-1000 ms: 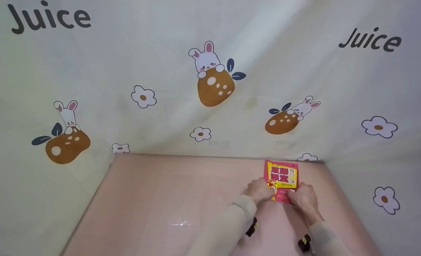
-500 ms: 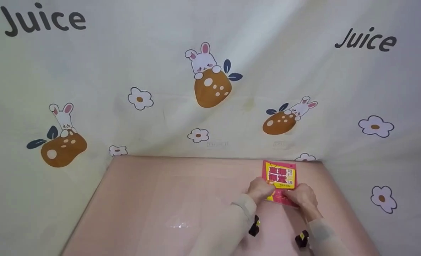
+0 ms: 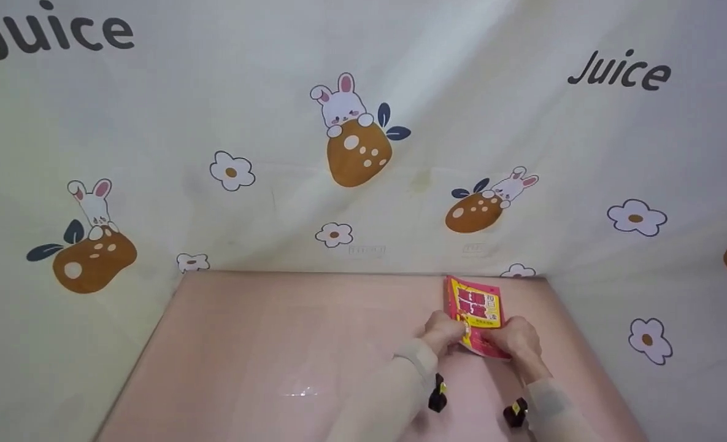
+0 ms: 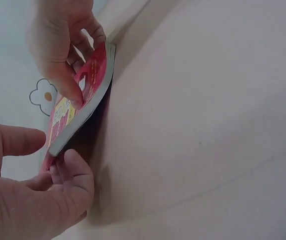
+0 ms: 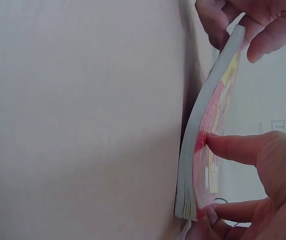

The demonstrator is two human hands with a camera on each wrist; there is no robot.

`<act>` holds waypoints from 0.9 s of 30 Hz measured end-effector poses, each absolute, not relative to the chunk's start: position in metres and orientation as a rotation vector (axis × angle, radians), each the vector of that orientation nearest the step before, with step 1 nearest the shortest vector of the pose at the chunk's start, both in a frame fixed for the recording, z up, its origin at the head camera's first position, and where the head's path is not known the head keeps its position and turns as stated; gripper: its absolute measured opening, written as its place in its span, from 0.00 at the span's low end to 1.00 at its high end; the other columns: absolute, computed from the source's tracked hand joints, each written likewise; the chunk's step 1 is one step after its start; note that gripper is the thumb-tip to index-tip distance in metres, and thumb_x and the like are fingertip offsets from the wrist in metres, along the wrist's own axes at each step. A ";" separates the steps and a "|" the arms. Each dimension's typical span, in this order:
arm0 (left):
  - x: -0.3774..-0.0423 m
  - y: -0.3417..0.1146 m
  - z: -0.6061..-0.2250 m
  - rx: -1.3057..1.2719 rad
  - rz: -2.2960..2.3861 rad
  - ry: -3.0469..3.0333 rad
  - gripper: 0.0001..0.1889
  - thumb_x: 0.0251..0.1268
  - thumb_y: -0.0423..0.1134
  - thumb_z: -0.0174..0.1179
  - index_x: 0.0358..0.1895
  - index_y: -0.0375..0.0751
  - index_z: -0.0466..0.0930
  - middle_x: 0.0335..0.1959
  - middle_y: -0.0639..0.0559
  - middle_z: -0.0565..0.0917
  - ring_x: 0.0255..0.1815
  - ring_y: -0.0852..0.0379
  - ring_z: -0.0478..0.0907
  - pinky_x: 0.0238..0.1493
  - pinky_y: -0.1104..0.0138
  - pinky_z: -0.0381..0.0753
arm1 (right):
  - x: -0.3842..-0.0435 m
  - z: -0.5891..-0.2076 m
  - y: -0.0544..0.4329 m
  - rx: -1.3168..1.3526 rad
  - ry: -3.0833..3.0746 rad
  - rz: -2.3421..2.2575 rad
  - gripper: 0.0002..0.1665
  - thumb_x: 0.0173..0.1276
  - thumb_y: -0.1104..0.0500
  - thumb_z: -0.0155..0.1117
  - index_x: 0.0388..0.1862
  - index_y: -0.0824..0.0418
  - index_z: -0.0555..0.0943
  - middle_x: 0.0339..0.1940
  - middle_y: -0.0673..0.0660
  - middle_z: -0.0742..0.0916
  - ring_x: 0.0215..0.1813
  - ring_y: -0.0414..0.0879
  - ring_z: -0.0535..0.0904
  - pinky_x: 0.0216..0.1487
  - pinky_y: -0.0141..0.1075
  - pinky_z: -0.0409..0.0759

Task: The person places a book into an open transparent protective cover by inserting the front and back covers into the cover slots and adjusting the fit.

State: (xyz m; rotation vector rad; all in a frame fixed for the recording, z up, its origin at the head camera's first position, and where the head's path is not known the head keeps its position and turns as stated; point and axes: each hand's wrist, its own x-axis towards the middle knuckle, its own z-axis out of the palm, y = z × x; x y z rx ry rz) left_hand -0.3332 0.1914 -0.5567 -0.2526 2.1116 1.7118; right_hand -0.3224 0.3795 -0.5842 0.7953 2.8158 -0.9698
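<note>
A thick paperback book (image 3: 480, 307) with a pink and yellow cover and large red characters is at the far right of the pink table. Its left side is raised off the surface, and the book bends along its near edge. My left hand (image 3: 442, 331) holds the left edge, thumb on the cover side and fingers curled beneath, as the left wrist view shows. At the lower right, my right hand (image 3: 518, 341) grips the book, its thumb (image 5: 232, 147) pressing on the cover and its fingers at the edge. White page edges (image 5: 192, 135) show in both wrist views.
The pink tabletop (image 3: 265, 344) reaches to a pale cloth (image 3: 265, 110) printed with rabbits, flowers and "Juice", which rises at the back and sides. Small black pieces with yellow marks (image 3: 438, 393) hang under both wrists. A glossy patch (image 3: 300, 391) lies toward the front.
The book's left side has tilted up, and both hands have shifted slightly left with it in view. The whole head view has also drifted a little. Both hands stay on the book.
</note>
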 end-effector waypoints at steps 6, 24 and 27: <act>-0.324 0.196 -0.558 -0.242 1.781 2.081 0.18 0.71 0.26 0.62 0.62 0.36 0.80 0.43 0.47 0.91 0.45 0.51 0.95 0.51 0.56 0.95 | -0.322 -0.581 0.379 0.755 2.811 -1.007 0.37 0.66 0.45 0.84 0.56 0.72 0.81 0.45 0.65 0.88 0.45 0.54 0.82 0.42 0.37 0.79; -0.316 0.196 -0.538 -0.128 1.999 1.897 0.17 0.76 0.28 0.64 0.65 0.37 0.81 0.49 0.43 0.91 0.48 0.49 0.95 0.59 0.51 0.95 | -0.315 -0.572 0.395 0.770 2.645 -1.371 0.44 0.84 0.42 0.64 0.77 0.79 0.72 0.59 0.71 0.86 0.49 0.51 0.85 0.40 0.31 0.86; -0.314 0.194 -0.535 -0.112 1.998 1.909 0.17 0.76 0.28 0.65 0.64 0.37 0.81 0.49 0.44 0.90 0.47 0.50 0.94 0.57 0.53 0.95 | -0.315 -0.570 0.396 0.787 2.596 -1.443 0.44 0.87 0.42 0.59 0.80 0.79 0.69 0.58 0.70 0.85 0.47 0.48 0.84 0.39 0.31 0.86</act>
